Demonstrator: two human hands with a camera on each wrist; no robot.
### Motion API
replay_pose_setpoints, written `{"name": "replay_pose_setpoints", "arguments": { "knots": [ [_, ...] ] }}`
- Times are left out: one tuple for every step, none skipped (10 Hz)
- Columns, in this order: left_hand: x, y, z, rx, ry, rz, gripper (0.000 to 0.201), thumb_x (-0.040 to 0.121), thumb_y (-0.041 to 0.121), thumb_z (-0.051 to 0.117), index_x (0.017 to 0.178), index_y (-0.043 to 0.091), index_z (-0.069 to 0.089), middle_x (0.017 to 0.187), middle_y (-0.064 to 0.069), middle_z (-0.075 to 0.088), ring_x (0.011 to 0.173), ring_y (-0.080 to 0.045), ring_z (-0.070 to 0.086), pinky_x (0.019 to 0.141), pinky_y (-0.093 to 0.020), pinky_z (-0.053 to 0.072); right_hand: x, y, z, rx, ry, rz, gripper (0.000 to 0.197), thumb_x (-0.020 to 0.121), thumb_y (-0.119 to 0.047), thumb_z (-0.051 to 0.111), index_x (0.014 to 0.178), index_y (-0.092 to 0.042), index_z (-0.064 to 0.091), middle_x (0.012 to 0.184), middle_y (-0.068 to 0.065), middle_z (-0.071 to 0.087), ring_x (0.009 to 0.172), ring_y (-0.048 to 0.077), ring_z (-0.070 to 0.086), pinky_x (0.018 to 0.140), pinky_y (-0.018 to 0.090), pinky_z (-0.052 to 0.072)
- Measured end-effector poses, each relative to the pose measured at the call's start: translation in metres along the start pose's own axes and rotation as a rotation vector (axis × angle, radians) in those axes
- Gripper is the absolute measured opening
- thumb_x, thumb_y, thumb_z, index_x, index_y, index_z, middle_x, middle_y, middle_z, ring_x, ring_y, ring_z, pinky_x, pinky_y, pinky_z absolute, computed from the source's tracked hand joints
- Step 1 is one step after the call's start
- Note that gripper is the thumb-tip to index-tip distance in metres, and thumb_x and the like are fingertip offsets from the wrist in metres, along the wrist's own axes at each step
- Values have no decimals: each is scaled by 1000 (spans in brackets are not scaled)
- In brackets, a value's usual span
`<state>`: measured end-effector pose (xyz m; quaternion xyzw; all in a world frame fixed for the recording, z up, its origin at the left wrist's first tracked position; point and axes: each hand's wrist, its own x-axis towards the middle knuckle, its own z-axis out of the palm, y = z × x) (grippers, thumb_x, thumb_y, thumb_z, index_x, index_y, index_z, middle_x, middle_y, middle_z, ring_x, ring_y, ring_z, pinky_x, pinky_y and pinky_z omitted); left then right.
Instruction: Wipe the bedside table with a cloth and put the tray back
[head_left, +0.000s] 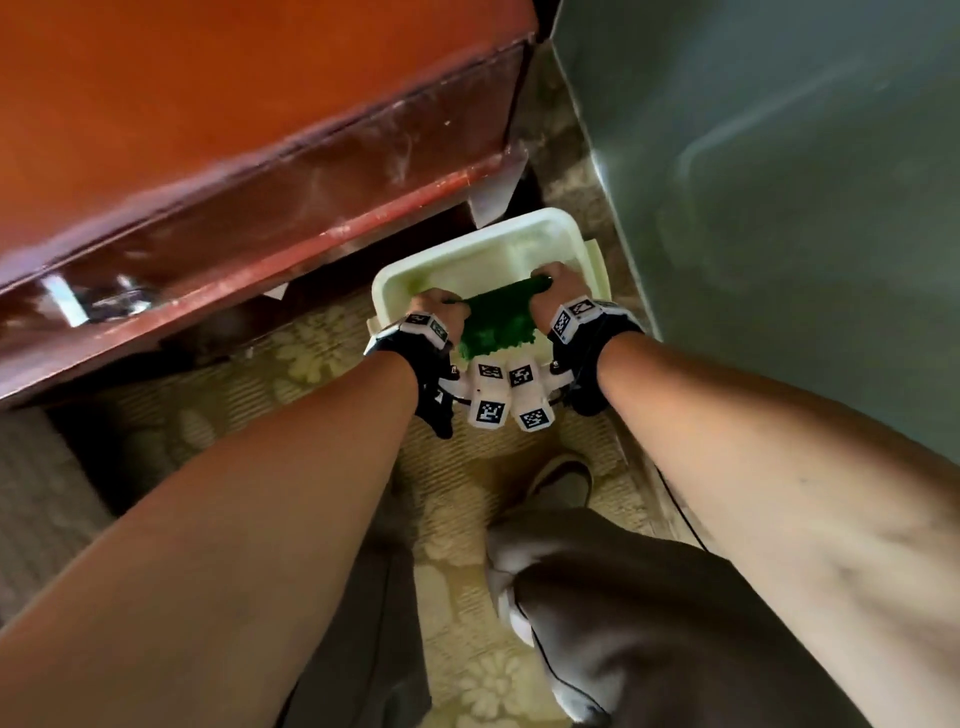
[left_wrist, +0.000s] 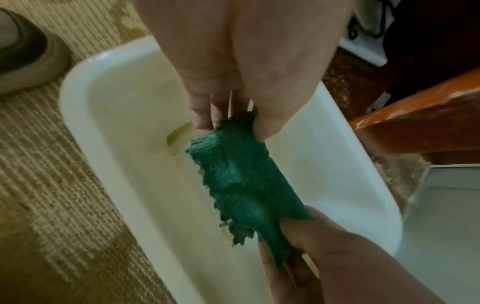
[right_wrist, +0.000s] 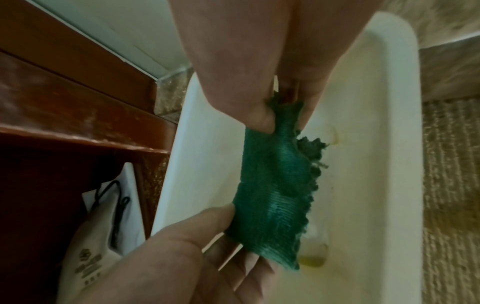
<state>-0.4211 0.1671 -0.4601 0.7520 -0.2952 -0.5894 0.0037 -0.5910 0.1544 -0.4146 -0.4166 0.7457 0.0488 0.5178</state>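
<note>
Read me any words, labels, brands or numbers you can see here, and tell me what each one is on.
No readable text.
White bag under the bedside table: printed logo and lines, too blurred to read.
Wrist bands: black-and-white square marker codes only, no words.

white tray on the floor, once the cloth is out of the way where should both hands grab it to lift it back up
Probably by the two short ends of the white tray, one hand from each side, fingers hooked under the raised rolled rim. It lies flat on the carpet beside the bedside table, and the long shape would tip if lifted one-handed. Right now the left hand and right hand both pinch the green cloth.
</note>
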Motion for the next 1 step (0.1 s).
{"name": "replay_pose_setpoints", "arguments": {
  "knots": [
    [26,-7,13,5,23,11,35,91,19,61,123,7,60,98,-14,66,79,-26,59,69,-30,51,29,9,12,-20,-10,-9,60,85,-10,47,143,-24,40,139,8,46,124,29,48,104,36,42]
  ]
}}
